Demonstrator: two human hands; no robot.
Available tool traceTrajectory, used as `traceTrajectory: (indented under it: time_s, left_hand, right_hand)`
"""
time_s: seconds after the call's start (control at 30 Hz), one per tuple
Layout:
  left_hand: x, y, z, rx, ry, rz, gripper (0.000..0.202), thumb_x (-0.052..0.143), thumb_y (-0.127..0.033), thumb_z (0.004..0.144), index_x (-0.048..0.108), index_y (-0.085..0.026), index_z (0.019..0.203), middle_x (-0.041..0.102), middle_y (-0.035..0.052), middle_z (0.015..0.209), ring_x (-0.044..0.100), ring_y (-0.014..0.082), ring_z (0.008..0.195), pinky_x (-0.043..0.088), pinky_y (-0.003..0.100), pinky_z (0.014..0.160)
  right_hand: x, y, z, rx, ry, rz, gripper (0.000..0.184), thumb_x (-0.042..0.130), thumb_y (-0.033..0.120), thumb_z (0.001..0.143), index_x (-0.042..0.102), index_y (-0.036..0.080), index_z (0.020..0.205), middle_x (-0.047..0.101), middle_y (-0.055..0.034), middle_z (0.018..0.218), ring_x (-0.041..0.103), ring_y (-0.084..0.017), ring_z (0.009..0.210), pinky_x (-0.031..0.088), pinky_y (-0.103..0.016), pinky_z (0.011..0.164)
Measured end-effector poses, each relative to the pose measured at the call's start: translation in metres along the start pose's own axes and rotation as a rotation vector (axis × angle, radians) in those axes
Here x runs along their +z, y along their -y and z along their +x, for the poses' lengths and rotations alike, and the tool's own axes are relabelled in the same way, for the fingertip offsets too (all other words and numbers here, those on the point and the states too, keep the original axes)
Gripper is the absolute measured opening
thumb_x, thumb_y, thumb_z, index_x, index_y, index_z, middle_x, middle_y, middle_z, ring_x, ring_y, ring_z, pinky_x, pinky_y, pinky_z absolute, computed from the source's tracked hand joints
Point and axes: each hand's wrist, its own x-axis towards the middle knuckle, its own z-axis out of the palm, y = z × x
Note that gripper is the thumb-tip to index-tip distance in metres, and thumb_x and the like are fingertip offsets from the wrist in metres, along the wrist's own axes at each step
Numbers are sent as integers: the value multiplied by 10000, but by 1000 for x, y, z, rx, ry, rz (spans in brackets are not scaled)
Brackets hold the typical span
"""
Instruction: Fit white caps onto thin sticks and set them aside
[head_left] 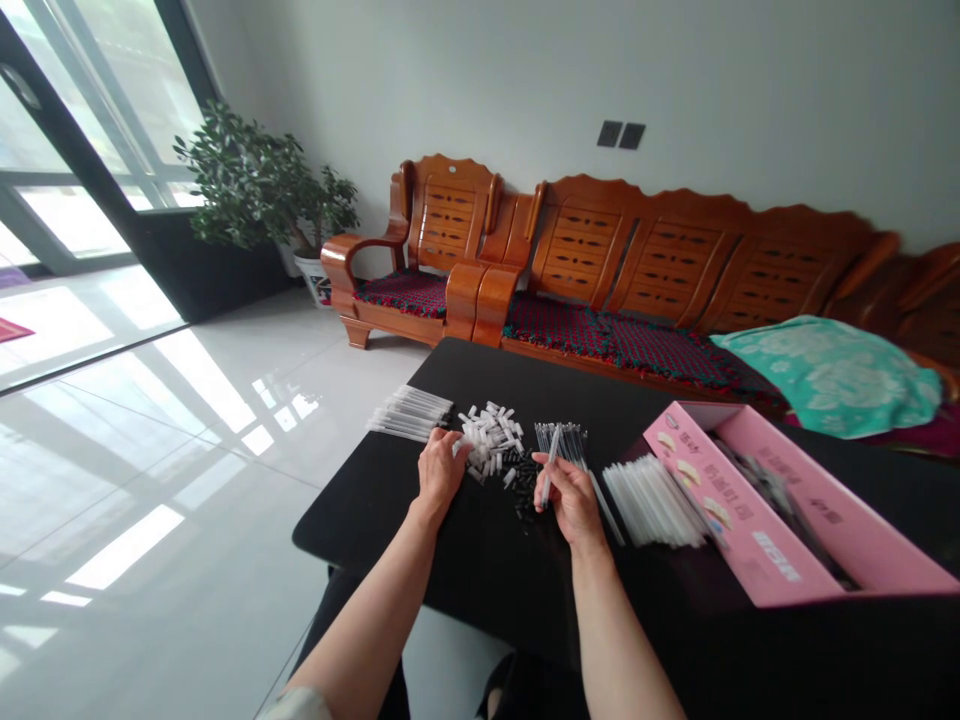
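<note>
My left hand rests on the black table with its fingers closed on a small white cap at the edge of a heap of white caps. My right hand grips a clear pen barrel, held nearly upright. Small black parts lie between the two hands. Behind the right hand lies a bundle of pen refills. A row of clear barrels lies to its right.
A stack of white pens lies at the table's left corner. An open pink box stands at the right. Behind the table are a wooden sofa and chair, a potted plant, and glossy floor on the left.
</note>
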Motion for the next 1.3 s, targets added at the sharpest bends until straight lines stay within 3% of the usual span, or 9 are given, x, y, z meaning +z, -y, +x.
traceTrajectory:
  time_s: [0.13, 0.27, 0.43, 0.5, 0.6, 0.73, 0.83, 1.03, 1.3]
  left_hand:
    - [-2, -1, -1, 32, -10, -55, 125, 661, -271, 829, 677, -214, 939, 641, 55, 959, 622, 185, 767, 430, 270, 686]
    - [-5, -2, -1, 56, -22, -264, 72, 683, -232, 783, 664, -204, 847, 654, 9, 825, 582, 131, 639, 430, 249, 671]
    - [-7, -9, -2, -172, 41, -963, 277, 711, -363, 756, 704, -161, 947, 665, 10, 724, 590, 129, 584, 468, 238, 576]
    - [-5, -13, -4, -257, 116, -1247, 348, 731, -395, 746, 707, -131, 971, 679, 33, 736, 623, 143, 635, 499, 248, 604]
    - [-1, -18, -9, -326, 227, -1456, 337, 781, -363, 716, 714, -109, 927, 688, 44, 721, 640, 134, 661, 513, 239, 650]
    - [3, -25, -15, -312, 330, -1500, 301, 793, -335, 719, 715, -101, 891, 691, 42, 704, 634, 113, 624, 515, 220, 627]
    - [3, -28, -16, -309, 349, -1464, 318, 799, -362, 710, 711, -98, 864, 702, 52, 702, 643, 128, 611, 527, 233, 608]
    - [4, -29, -16, -311, 355, -1430, 342, 809, -383, 695, 704, -98, 853, 717, 60, 712, 648, 126, 584, 529, 228, 582]
    - [7, -30, -17, -307, 397, -1404, 342, 814, -386, 690, 701, -102, 843, 715, 57, 692, 646, 123, 569, 528, 220, 568]
  right_hand:
    - [3, 3, -2, 9, 22, 5, 497, 707, 350, 808, 591, 156, 1251, 571, 55, 512, 503, -116, 382, 422, -220, 358]
    - [4, 5, -3, -42, 11, 24, 664, 697, 317, 816, 437, 231, 1420, 566, 82, 494, 509, -122, 373, 415, -215, 360]
    - [-4, 3, 1, -39, 1, 102, 325, 661, 328, 825, 669, 172, 1110, 667, -1, 599, 633, -154, 498, 501, -242, 428]
    - [-7, 2, 3, -37, -4, 154, 288, 660, 330, 805, 691, 157, 1033, 727, -51, 704, 703, -196, 618, 561, -278, 505]
    - [-8, 1, 4, -63, -33, 210, 307, 704, 275, 755, 683, 171, 1043, 761, -65, 817, 738, -218, 754, 605, -303, 622]
    - [-4, 1, 3, -72, -31, 167, 199, 689, 303, 820, 673, 183, 977, 717, -16, 659, 679, -164, 538, 549, -249, 455]
    - [0, 0, 2, -46, -37, 132, 233, 678, 365, 838, 695, 156, 941, 666, 5, 568, 598, -131, 418, 479, -223, 359]
    - [1, -2, 2, -29, -97, 59, 249, 743, 321, 776, 737, 124, 928, 742, -62, 685, 699, -182, 546, 570, -259, 466]
    - [1, -2, 3, -14, -76, 50, 247, 751, 318, 763, 743, 138, 932, 755, -67, 707, 719, -194, 574, 589, -262, 494]
